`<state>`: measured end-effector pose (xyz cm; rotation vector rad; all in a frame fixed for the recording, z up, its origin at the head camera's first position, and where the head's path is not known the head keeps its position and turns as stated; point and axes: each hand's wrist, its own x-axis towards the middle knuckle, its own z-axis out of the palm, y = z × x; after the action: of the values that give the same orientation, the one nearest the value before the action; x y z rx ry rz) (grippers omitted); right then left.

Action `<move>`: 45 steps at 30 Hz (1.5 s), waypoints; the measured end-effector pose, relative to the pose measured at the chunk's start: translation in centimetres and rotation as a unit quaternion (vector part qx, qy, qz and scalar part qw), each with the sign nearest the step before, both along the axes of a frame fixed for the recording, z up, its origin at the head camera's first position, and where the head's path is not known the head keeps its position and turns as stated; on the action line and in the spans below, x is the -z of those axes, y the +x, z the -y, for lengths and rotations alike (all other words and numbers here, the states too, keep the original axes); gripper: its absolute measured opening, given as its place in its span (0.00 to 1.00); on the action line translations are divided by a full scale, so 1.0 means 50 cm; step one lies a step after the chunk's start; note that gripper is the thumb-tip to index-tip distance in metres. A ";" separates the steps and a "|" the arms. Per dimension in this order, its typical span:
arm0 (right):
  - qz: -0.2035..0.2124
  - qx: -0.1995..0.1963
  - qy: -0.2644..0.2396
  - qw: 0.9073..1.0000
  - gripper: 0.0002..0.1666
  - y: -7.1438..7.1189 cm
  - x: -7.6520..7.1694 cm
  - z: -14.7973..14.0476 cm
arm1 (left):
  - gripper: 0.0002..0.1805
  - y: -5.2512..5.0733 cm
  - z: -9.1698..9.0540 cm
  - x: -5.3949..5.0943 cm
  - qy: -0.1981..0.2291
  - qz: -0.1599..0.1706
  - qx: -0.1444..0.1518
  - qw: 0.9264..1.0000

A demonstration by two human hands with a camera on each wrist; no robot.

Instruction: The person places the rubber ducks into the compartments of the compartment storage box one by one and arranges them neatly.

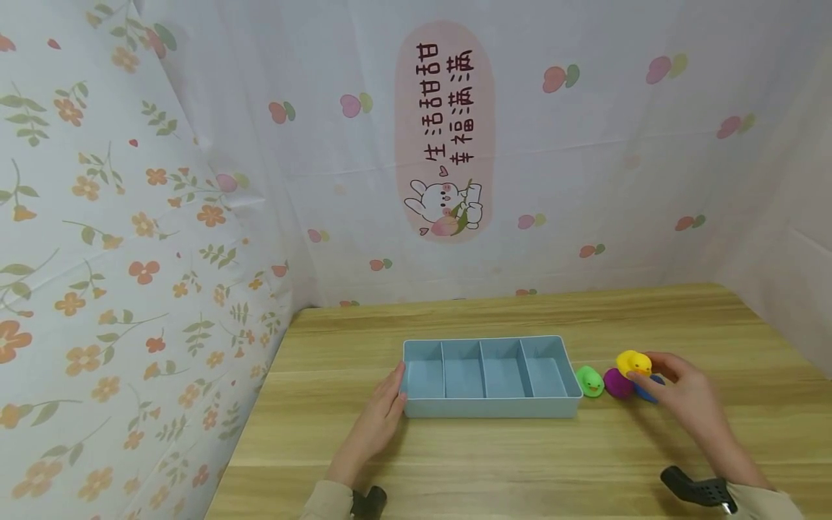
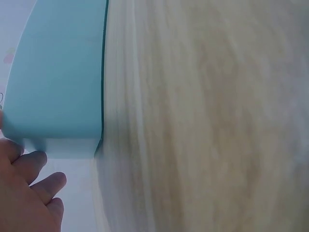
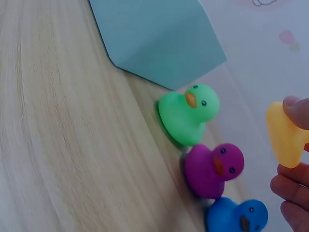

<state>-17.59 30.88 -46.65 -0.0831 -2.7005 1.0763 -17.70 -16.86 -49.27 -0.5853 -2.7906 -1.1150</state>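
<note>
A pale blue box with several compartments in a row lies on the wooden table. At its left end, my left hand touches the end wall; in the left wrist view the fingertips rest against that wall. My right hand pinches a yellow rubber duck between thumb and fingers, raised above the table. Beneath and beside it, a green duck, a purple duck and a blue duck stand in a row right of the box. The right hand partly hides the blue one in the head view.
The wooden table runs back to a printed cloth hanging behind it. A flowered cloth hangs along the left side, and pale cloth borders the right.
</note>
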 end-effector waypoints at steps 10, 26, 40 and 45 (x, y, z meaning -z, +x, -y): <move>-0.006 -0.001 0.008 1.000 0.36 -0.008 0.006 0.032 | 0.28 0.000 0.000 0.000 0.010 0.000 -0.003 1.000; -0.005 -0.005 0.000 1.000 0.36 -0.014 0.003 0.059 | 0.28 0.001 0.000 0.001 0.016 -0.016 -0.009 1.000; -0.005 -0.003 -0.009 1.000 0.36 -0.019 0.002 0.079 | 0.28 0.000 -0.001 0.003 0.007 -0.011 -0.013 1.000; -0.013 -0.006 -0.003 1.000 0.35 -0.020 -0.001 0.085 | 0.28 0.000 -0.001 0.004 0.005 -0.014 -0.013 1.000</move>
<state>-18.60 26.63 -46.59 -0.0524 -2.6788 1.0810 -17.70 -16.81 -49.46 -0.5567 -2.7596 -1.1077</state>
